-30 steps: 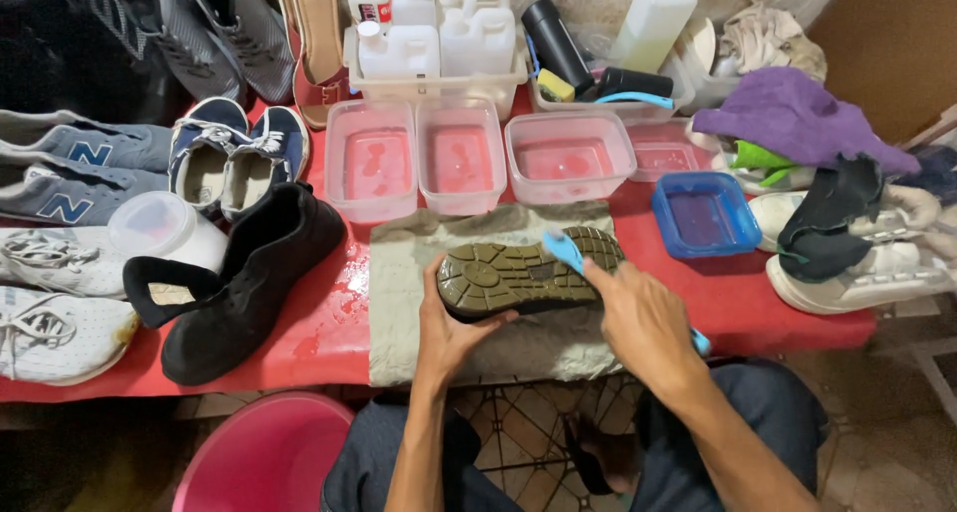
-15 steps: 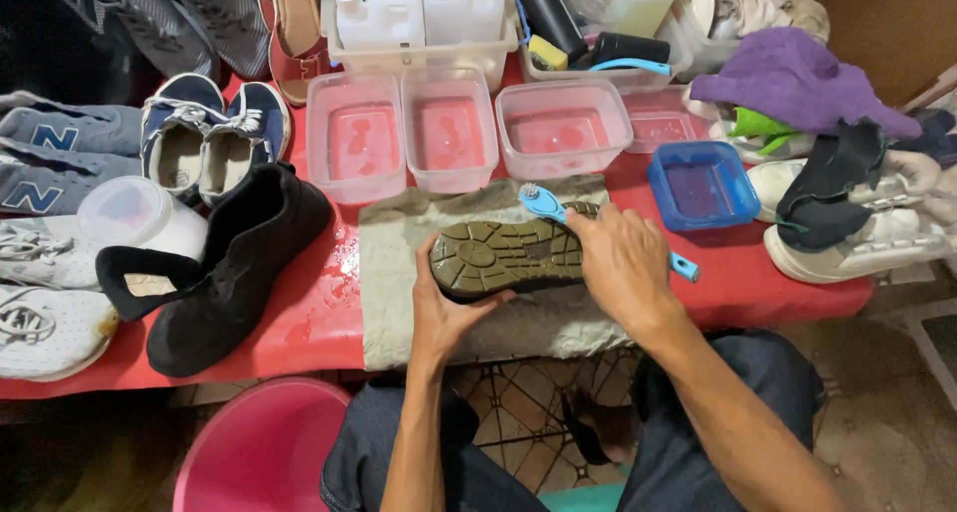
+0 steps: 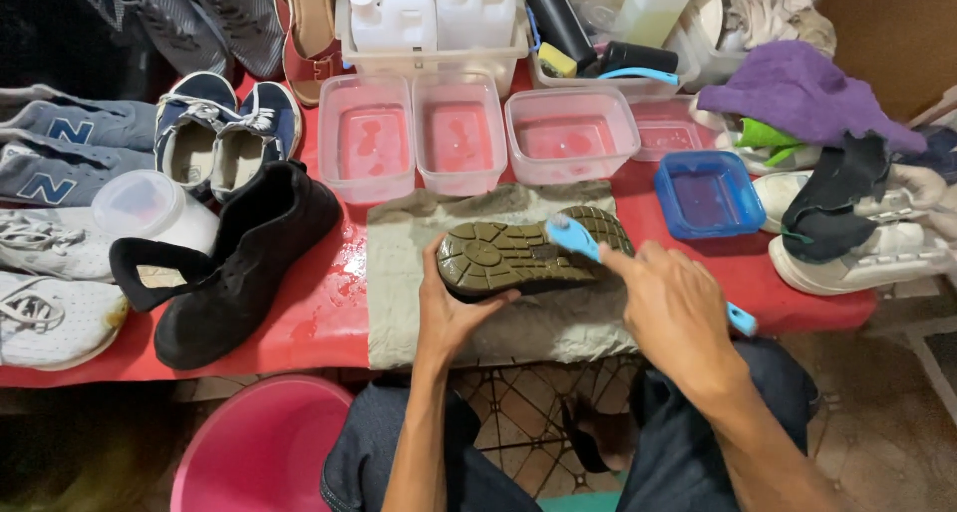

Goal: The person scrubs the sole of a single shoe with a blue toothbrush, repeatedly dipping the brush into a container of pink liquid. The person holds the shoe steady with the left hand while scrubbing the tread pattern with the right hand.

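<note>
1. Shoe [image 3: 533, 256]: lies sole-up on a grey cloth [image 3: 498, 323] at the near middle of the red counter [image 3: 329, 318]; olive treaded sole faces the camera, heel to the left.
2. Left hand [image 3: 451, 313]: grips the heel end of the shoe, thumb on the near edge of the sole, fingers curled around the far side.
3. Right hand [image 3: 673, 308]: closed around the handle of a blue brush [image 3: 574, 238], index finger stretched along it; the brush head rests on the toe end of the sole.
4. Black shoe [image 3: 234, 268]: upright, left of the cloth.
5. Clear tubs [image 3: 459, 143]: a row just beyond the cloth, holding shallow liquid.
6. Blue tub [image 3: 706, 193]: right of the cloth.
7. Purple cloth [image 3: 797, 98]: far right, atop piled shoes.
8. Pink bucket [image 3: 264, 447]: below the counter's near edge.
</note>
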